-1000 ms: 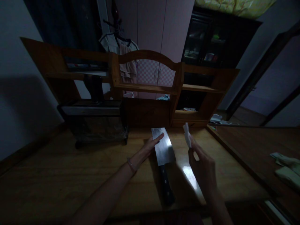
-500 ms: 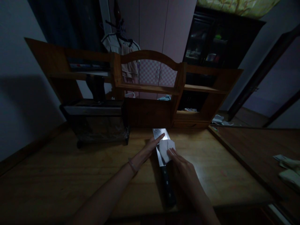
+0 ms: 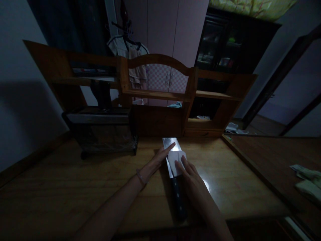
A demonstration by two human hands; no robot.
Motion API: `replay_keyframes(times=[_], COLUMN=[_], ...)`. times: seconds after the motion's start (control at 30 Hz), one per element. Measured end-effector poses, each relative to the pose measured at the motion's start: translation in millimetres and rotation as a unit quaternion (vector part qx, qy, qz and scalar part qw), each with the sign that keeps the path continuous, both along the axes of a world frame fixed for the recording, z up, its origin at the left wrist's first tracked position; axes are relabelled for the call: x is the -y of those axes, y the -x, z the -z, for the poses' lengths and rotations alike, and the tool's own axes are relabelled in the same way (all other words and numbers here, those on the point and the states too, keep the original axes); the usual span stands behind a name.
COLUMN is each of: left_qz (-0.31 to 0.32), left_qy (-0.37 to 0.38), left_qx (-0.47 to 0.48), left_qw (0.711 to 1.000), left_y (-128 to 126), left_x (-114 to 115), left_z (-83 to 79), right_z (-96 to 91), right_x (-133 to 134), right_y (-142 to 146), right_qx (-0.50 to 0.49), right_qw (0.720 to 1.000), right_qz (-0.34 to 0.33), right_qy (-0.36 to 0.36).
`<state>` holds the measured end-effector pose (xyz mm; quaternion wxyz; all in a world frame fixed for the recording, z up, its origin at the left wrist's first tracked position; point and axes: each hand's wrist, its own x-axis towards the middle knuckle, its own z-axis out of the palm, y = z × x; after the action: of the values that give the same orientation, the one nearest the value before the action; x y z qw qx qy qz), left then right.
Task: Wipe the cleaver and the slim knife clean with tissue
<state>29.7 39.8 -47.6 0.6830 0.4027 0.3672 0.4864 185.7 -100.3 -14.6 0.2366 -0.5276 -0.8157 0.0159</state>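
Note:
A cleaver (image 3: pixel 172 144) with a broad shiny blade and a black riveted handle is over the wooden tabletop, its handle toward me. My left hand (image 3: pixel 160 158) grips the blade from the left, thumb laid across its upper face; the other fingers are hidden beneath. On the blade's face lies a folded white cloth or tissue (image 3: pixel 174 160). My right hand (image 3: pixel 189 170) presses this white piece against the metal with its fingers, from the right side. Nobody holds the black handle.
A dark rack-like appliance (image 3: pixel 100 134) stands at the back left of the table (image 3: pixel 112 194). Behind runs a wooden shelf unit (image 3: pixel 160 95) with an arched middle. Pale cloths (image 3: pixel 309 184) lie on a lower surface at the far right.
My right hand has slid slightly left with the white piece, its fingers now lying further over it. The left hand and cleaver stay almost the same; the view shifted a little.

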Motion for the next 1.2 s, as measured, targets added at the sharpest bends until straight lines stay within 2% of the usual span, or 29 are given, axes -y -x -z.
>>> replay_keyframes(times=[0.17, 0.27, 0.47, 0.7, 0.87, 0.97, 1.03, 1.1, 1.2], left_qz=[0.01, -0.003, 0.0, -0.002, 0.006, -0.001, -0.002, 0.005, 0.01], left_qy=[-0.01, -0.008, -0.004, -0.005, -0.005, 0.008, 0.013, 0.014, 0.017], left_qx=[0.016, 0.004, 0.007, 0.031, 0.031, 0.017, 0.01, 0.011, 0.022], left_qw=[1.0, 1.0, 1.0, 0.999, 0.999, 1.0, 1.0, 1.0, 1.0], left_y=[1.0, -0.1, -2.5, -2.5, -0.8, -0.1, 0.2, 0.6, 0.8], left_x=[2.0, 0.1, -4.1, -2.2, 2.3, 4.8, 6.6, 8.6, 11.7], left_z=[-2.1, -1.7, 3.9, 2.6, -5.0, -8.8, -10.6, -12.1, -14.8], right_z=[11.5, 20.9, 29.5, 19.1, 5.9, -2.6, -8.9, -14.4, -17.3], right_x=[-8.0, -14.1, -18.7, -9.4, 3.0, 10.8, 15.6, 18.5, 17.5], right_y=[4.1, 2.8, 0.8, 0.3, -6.0, -7.8, -7.9, -8.4, -12.0], right_qx=[0.033, 0.033, 0.003, -0.023, -0.1, -0.2, -0.274, -0.349, -0.466], right_qw=[0.999, 0.998, 0.999, 0.999, 0.993, 0.976, 0.957, 0.929, 0.871], right_qz=[0.015, -0.009, -0.031, -0.035, -0.056, -0.07, -0.05, -0.007, 0.059], right_qy=[-0.025, -0.045, -0.021, -0.021, -0.002, 0.041, 0.085, 0.12, 0.142])
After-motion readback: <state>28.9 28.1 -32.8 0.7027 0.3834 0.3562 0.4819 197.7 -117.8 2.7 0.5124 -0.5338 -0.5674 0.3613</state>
